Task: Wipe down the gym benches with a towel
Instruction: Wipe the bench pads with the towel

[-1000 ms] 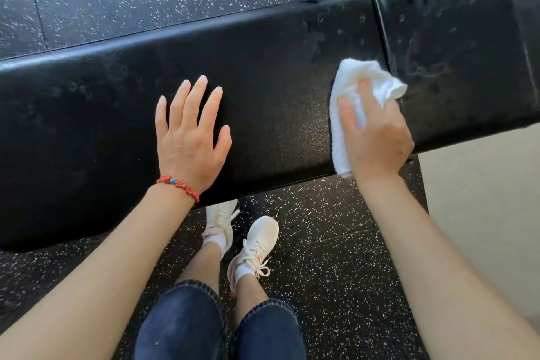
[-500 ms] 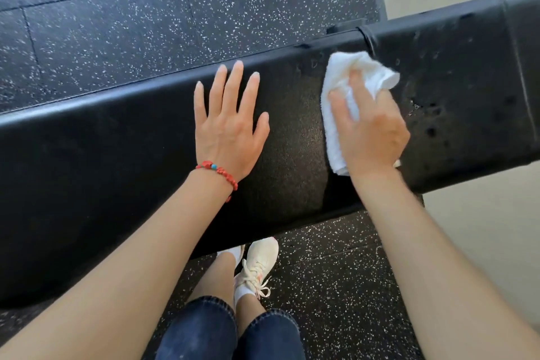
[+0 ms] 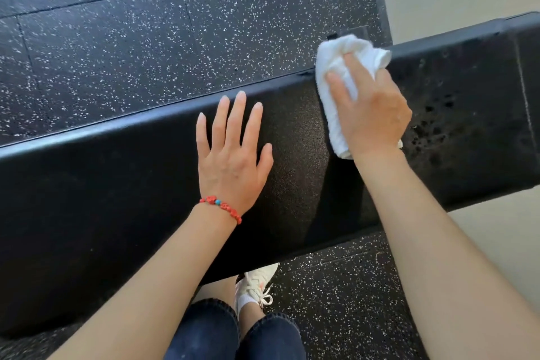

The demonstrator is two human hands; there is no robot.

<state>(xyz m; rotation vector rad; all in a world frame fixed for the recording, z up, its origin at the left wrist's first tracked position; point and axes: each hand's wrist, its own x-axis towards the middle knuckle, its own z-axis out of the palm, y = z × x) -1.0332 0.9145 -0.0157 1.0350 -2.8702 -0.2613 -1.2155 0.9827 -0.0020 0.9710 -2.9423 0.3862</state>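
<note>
Head cam looking straight down: black padded gym bench [image 3: 131, 184] runs across the frame from about 8 o'clock up to 2 o'clock. Left hand [image 3: 232, 155] lies flat on the pad near center, fingers straight and spread, holding nothing, red bead bracelet [image 3: 221, 207] on the wrist. Right hand [image 3: 371, 114] at roughly 1 o'clock presses a bunched white towel [image 3: 339, 67] onto the bench's far edge, fingers curled over it. Wet-looking spots on the pad just right of it. Speckled black rubber floor [image 3: 146, 23] at 12, white sneaker [image 3: 257, 283] at 6
</note>
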